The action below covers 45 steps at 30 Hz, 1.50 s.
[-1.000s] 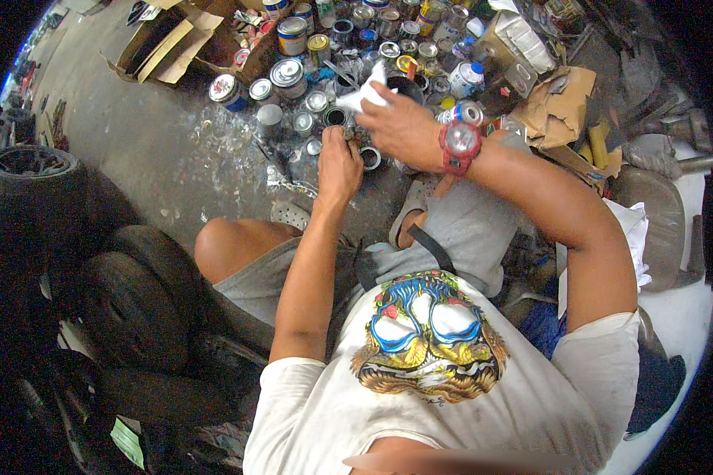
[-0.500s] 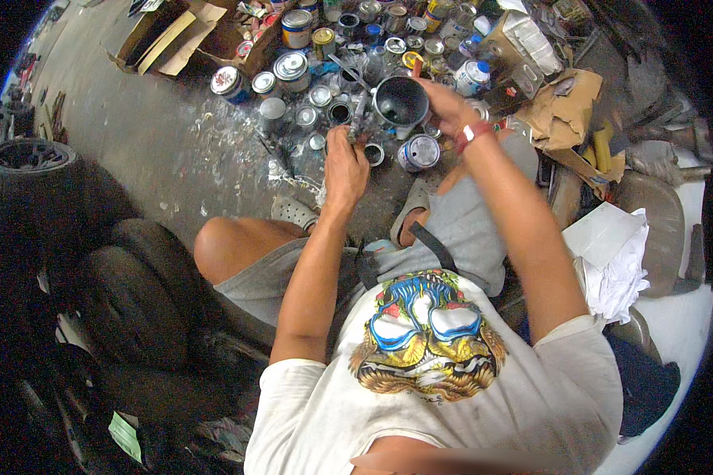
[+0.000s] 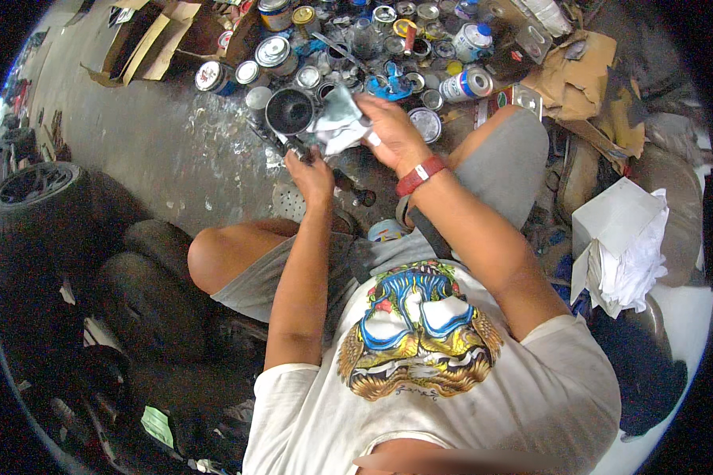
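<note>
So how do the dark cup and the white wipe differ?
Shape: the dark cup is round and open-mouthed; the white wipe is crumpled.
Color: the cup is near black inside; the wipe is pale with greyish areas.
Place: the cup is just beyond the left hand; the wipe is in the right hand.
Shared: both sit ahead of the person.

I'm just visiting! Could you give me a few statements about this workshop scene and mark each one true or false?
1. The right hand holds a pale wipe. True.
2. One hand is empty. False: the left hand holds a black-cupped tool.
3. A wristband circles the left wrist. False: the red band is on the right one.
4. A tyred wheel lies off to the person's left. True.
</note>
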Each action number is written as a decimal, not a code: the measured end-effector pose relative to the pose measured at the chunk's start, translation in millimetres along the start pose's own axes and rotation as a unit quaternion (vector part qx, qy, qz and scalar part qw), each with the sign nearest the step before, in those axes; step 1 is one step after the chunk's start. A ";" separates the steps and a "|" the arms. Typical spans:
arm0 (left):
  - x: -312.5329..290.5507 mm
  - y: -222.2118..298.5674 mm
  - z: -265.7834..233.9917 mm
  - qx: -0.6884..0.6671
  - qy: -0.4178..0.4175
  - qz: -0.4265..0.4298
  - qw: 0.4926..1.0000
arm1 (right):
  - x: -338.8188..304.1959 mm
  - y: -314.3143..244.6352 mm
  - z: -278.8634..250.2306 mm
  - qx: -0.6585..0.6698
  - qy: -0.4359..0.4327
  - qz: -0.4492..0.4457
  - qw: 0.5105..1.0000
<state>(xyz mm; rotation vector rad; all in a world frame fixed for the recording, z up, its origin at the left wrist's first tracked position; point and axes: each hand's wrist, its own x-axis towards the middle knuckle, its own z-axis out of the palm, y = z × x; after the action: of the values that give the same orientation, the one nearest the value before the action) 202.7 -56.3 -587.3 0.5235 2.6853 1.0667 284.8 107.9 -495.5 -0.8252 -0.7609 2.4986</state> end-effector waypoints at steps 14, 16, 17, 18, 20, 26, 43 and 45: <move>-16.8 -170.5 95.2 -0.057 -0.113 -0.282 0.951 | 44.3 58.0 -74.6 -0.544 0.269 -0.138 0.783; -24.5 -185.2 105.9 -0.048 -0.123 -0.283 0.950 | 48.7 63.0 -76.9 -0.534 0.262 -0.130 0.793; -27.4 -188.8 109.5 -0.101 -0.116 -0.316 0.936 | 50.6 65.5 -78.1 -0.538 0.270 -0.116 0.790; -30.4 -190.5 111.3 -0.115 -0.099 -0.294 0.944 | 52.1 68.5 -79.0 -0.544 0.281 -0.093 0.785; -35.5 -189.3 112.5 -0.122 -0.103 -0.314 0.936 | 55.0 75.8 -80.6 -0.559 0.285 -0.085 0.774; -35.1 -186.8 112.8 -0.058 -0.119 -0.257 0.957 | 63.1 97.7 -87.3 -0.575 0.286 -0.045 0.766; 7.9 -59.2 34.3 -0.174 -0.060 -0.376 0.908 | 47.7 37.4 -40.1 -0.575 0.221 -0.172 0.769; 22.2 -16.0 4.9 -0.427 -0.114 -0.261 0.858 | 42.9 18.9 -20.6 -0.574 0.176 -0.165 0.783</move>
<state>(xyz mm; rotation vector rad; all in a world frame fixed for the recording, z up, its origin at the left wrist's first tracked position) 179.9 -55.3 -603.2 -0.2268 1.7011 1.6781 262.2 123.2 -538.8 -1.2924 -2.0868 1.2941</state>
